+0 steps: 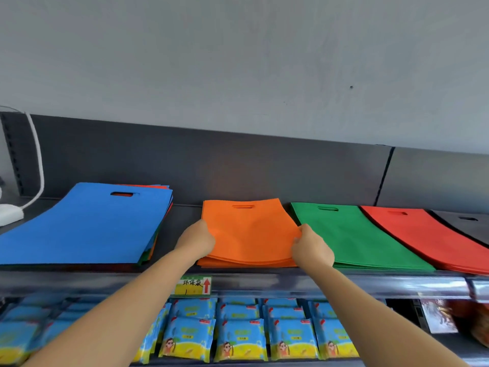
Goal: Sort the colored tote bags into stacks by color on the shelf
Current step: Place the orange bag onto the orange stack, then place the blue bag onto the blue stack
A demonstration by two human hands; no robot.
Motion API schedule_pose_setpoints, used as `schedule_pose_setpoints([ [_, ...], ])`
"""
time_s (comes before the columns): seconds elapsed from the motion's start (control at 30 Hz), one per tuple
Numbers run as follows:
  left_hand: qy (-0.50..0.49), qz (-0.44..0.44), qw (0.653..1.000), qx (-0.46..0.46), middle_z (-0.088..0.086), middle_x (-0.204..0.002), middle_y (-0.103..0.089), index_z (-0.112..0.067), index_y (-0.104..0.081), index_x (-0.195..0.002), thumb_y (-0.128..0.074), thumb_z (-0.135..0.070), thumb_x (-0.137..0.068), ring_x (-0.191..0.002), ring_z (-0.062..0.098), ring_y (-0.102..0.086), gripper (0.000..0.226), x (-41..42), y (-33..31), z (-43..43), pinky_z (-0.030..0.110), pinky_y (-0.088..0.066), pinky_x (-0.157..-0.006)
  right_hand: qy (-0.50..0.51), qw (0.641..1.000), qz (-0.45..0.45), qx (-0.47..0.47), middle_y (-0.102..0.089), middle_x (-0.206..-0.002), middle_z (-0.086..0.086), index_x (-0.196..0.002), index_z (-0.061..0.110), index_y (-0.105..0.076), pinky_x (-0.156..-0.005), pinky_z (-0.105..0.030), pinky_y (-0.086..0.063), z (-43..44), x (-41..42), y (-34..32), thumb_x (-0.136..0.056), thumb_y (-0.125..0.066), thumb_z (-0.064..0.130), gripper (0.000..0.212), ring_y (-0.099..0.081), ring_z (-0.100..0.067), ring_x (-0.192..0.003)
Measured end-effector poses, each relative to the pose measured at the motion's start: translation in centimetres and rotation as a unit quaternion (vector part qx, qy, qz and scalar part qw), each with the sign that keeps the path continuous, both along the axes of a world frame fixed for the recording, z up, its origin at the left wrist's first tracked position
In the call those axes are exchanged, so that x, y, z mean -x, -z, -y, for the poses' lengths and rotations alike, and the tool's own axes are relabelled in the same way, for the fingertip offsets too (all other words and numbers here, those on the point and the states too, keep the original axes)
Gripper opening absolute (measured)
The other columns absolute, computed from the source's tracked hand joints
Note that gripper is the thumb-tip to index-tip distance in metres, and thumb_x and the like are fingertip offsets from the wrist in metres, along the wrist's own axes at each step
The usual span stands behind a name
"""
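grey shelf [183, 217]: left hand [197, 238] and right hand [312, 247] each pinch a side of the orange bag [248, 229].

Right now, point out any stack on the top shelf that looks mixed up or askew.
The blue-topped stack on the left looks odd: red, orange and green edges show beneath its blue top, and the layers are fanned unevenly along the right side. The orange stack, green stack and red stack each look single-coloured.

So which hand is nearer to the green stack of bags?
Right. The right hand holds the right edge of the top orange bag, just beside the green stack. The left hand holds that bag's left edge, on the far side from the green stack.
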State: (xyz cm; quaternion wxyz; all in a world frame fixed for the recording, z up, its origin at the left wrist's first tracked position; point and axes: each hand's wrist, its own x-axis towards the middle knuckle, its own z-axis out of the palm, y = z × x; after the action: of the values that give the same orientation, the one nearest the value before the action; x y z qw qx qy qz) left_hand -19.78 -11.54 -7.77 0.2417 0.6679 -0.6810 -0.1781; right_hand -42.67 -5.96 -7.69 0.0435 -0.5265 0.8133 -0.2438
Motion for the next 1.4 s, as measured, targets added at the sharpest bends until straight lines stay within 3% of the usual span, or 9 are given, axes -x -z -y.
schedule_pose_setpoints([
  [0.13, -0.004, 0.096, 0.995, -0.012, 0.006, -0.11, -0.058, -0.008, -0.044, -0.128, -0.039, -0.015, -0.096, -0.092, 0.022, -0.057, 0.033, 0.4, 0.2, 0.1, 0.032, -0.045, -0.069, 0.005, 0.996, -0.075, -0.038, -0.056, -0.086, -0.002, -0.108, 0.011, -0.048, -0.061, -0.03, -0.037, 0.6, 0.6, 0.5, -0.095, -0.04, 0.017, 0.016, -0.055, -0.025, -0.081],
  [0.27, -0.004, 0.174, 0.984, -0.032, 0.007, -0.117, -0.055, -0.006, -0.054, -0.121, -0.041, -0.018, -0.096, -0.098, 0.023, -0.057, 0.03, 0.8, 0.3, -0.1, 0.032, -0.046, -0.072, -0.005, 0.989, -0.121, -0.082, -0.063, -0.107, -0.005, -0.112, 0.012, -0.052, -0.073, -0.031, -0.04, 0.9, 1.2, 0.6, -0.091, -0.042, 0.016, 0.024, -0.058, -0.025, -0.1],
  [0.47, -0.008, 0.247, 0.969, 0.019, 0.008, -0.128, -0.041, -0.011, -0.058, -0.119, -0.048, -0.03, -0.095, -0.114, 0.024, -0.044, 0.033, 0.8, 0.1, -1.1, 0.036, -0.046, -0.087, -0.041, 0.97, -0.223, -0.088, -0.048, -0.127, -0.009, -0.124, 0.015, -0.05, -0.094, -0.034, -0.039, 1.6, 0.6, 0.0, -0.089, -0.043, 0.021, 0.036, -0.043, -0.027, -0.119],
  [0.63, -0.003, 0.275, 0.95, 0.146, 0.005, -0.127, -0.047, -0.016, -0.057, -0.126, -0.048, -0.044, -0.095, -0.119, 0.023, -0.043, 0.042, -1.3, -1.3, -2.0, 0.037, -0.043, -0.095, -0.166, 0.972, -0.164, -0.004, -0.052, -0.127, -0.007, -0.129, 0.019, -0.052, -0.095, -0.037, -0.04, 2.9, -3.8, -0.9, -0.091, -0.048, 0.03, 0.039, -0.044, -0.027, -0.12],
  [0.8, -0.029, 0.299, 0.941, 0.158, 0.002, -0.122, -0.05, -0.019, -0.058, -0.126, -0.046, -0.044, -0.096, -0.116, 0.022, -0.045, 0.041, -7.8, -2.7, -3.1, 0.036, -0.041, -0.094, -0.33, 0.939, -0.091, 0.038, -0.053, -0.128, -0.004, -0.13, 0.02, -0.055, -0.097, -0.035, -0.041, 2.9, -10.5, -1.6, -0.093, -0.054, 0.038, 0.041, -0.042, -0.023, -0.125],
  [0.93, -0.018, 0.222, 0.97, 0.095, -0.002, -0.136, -0.047, -0.026, -0.051, -0.135, -0.05, -0.059, -0.088, -0.129, 0.019, -0.039, 0.058, -14.5, -3.1, -4.1, 0.039, -0.035, -0.104, -0.453, 0.888, -0.072, 0.039, -0.055, -0.13, -0.001, -0.127, 0.023, -0.057, -0.102, -0.036, -0.04, 2.4, -15.5, -1.9, -0.086, -0.059, 0.054, 0.051, -0.044, -0.02, -0.125],
  [1.03, 0.028, 0.182, 0.983, -0.015, -0.011, -0.147, -0.035, -0.035, -0.043, -0.14, -0.043, -0.097, -0.047, -0.139, 0.013, -0.028, 0.111, -18.7, -3.6, -5.6, 0.041, -0.026, -0.113, -0.508, 0.858, -0.069, 0.025, -0.053, -0.134, 0.001, -0.13, 0.027, -0.056, -0.103, -0.038, -0.039, 2.2, -18.6, -1.8, -0.079, -0.063, 0.063, 0.063, -0.04, -0.019, -0.127],
  [1.2, 0.019, 0.203, 0.978, -0.033, -0.01, -0.157, -0.021, -0.035, -0.035, -0.145, -0.066, -0.055, -0.081, -0.145, 0.013, -0.016, 0.074, -23.1, -2.7, -6.1, 0.04, -0.016, -0.117, -0.506, 0.858, -0.078, 0.03, -0.052, -0.134, 0.004, -0.131, 0.026, -0.054, -0.101, -0.034, -0.04, 2.9, -22.6, -0.9, -0.078, -0.064, 0.062, 0.065, -0.039, -0.016, -0.126],
  [1.4, 0.019, 0.121, 0.992, -0.021, -0.012, -0.148, -0.035, -0.036, -0.046, -0.137, -0.071, -0.057, -0.074, -0.138, 0.012, -0.031, 0.072, -24.7, -2.5, -5.0, 0.035, -0.026, -0.114, -0.461, 0.885, 0.026, 0.055, -0.07, -0.104, 0.005, -0.109, 0.026, -0.069, -0.076, -0.033, -0.052, 3.8, -24.3, -1.2, -0.094, -0.054, 0.039, 0.025, -0.061, -0.017, -0.094],
])
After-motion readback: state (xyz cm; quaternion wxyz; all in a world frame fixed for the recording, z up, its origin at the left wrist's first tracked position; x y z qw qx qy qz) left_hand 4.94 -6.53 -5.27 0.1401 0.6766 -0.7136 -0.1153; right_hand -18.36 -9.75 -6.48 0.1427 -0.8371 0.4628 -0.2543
